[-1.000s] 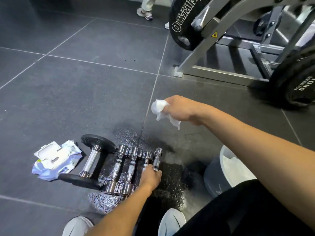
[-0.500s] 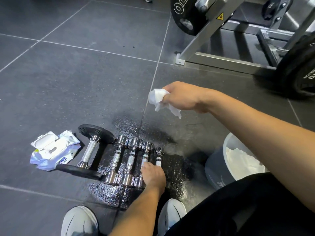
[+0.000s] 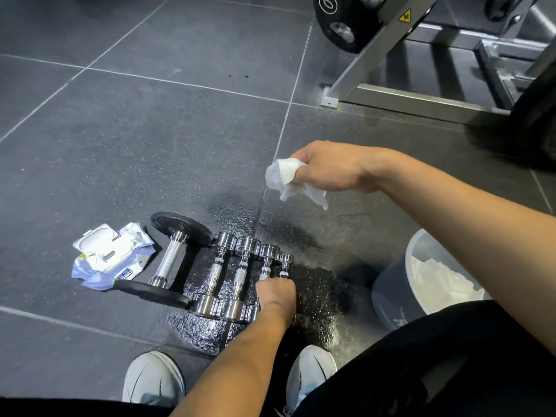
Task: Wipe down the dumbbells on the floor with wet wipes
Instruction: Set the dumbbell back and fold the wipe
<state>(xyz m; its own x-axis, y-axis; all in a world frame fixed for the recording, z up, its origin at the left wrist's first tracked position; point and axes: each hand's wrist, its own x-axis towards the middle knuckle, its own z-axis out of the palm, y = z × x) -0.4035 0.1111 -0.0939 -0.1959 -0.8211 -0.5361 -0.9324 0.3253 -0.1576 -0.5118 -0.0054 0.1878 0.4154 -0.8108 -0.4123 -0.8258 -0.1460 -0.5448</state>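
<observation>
Several chrome dumbbells [image 3: 240, 275] lie side by side on a wet patch of dark floor, next to a larger dumbbell with black plates [image 3: 170, 260] on their left. My left hand [image 3: 275, 293] rests on the near ends of the two smallest dumbbells [image 3: 284, 263], fingers curled over them; whether it grips one is unclear. My right hand [image 3: 331, 167] hovers above and beyond the row, closed on a crumpled white wet wipe [image 3: 285, 179]. The wipe pack [image 3: 111, 260] lies open at the left.
A grey bin [image 3: 391, 293] holding used white wipes stands at the right by my knee. My two white shoes [image 3: 153, 377] are at the bottom. A metal machine frame [image 3: 400, 97] with black weight plates [image 3: 346, 22] fills the top right.
My right hand with the wipe has dropped slightly toward the dumbbells. My left hand has slid down onto the near ends of the smallest dumbbells. The camera tilted downward.
</observation>
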